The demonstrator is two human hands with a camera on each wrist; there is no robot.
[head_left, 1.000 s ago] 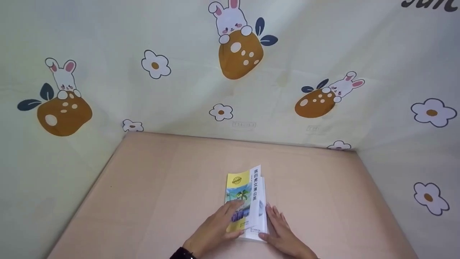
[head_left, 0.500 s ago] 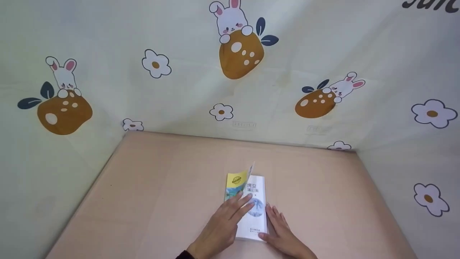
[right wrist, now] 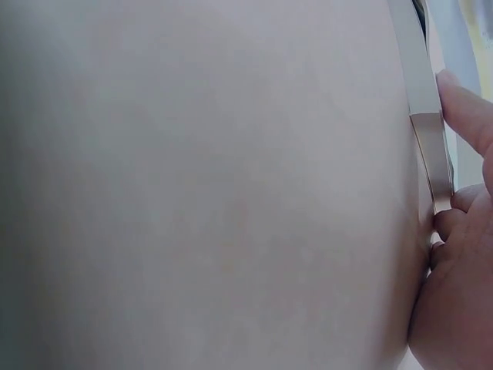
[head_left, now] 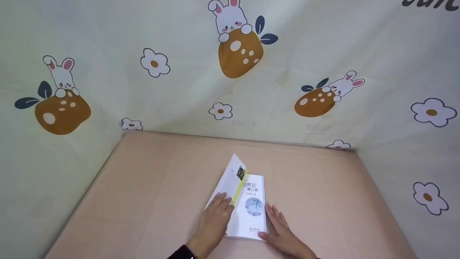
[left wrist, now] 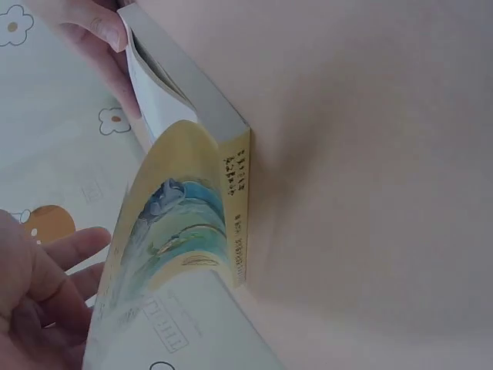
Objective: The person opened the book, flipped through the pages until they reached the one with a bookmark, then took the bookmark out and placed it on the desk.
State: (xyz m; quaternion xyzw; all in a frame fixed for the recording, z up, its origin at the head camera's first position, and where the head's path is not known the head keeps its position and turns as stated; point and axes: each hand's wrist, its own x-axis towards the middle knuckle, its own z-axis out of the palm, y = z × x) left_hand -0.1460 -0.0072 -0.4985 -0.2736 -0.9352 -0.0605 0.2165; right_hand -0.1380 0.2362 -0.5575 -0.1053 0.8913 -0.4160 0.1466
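Note:
A yellow-spined paperback book point(head_left: 248, 226) lies on the table, its white title page with a round blue picture facing up. Its front cover point(head_left: 226, 180) stands raised and tilted to the left, and the colourful outer side of this cover point(left wrist: 173, 223) curves up in the left wrist view. My left hand point(head_left: 214, 219) touches the cover's inner side with extended fingers. My right hand point(head_left: 284, 232) rests against the book's right edge, thumb at the lower right corner and fingers along the side. In the right wrist view, part of the right hand point(right wrist: 466, 270) meets the page edge.
The table point(head_left: 143, 187) has a plain pinkish-beige surface. Pale fabric walls point(head_left: 179, 93) printed with rabbits, brown fruit and flowers enclose it at the back and both sides. A dark band point(head_left: 183, 253) circles the left wrist.
The front cover has swung from right to left, uncovering the title page. My left hand has moved along with it, from the cover's outside to its inside. The right hand stays put.

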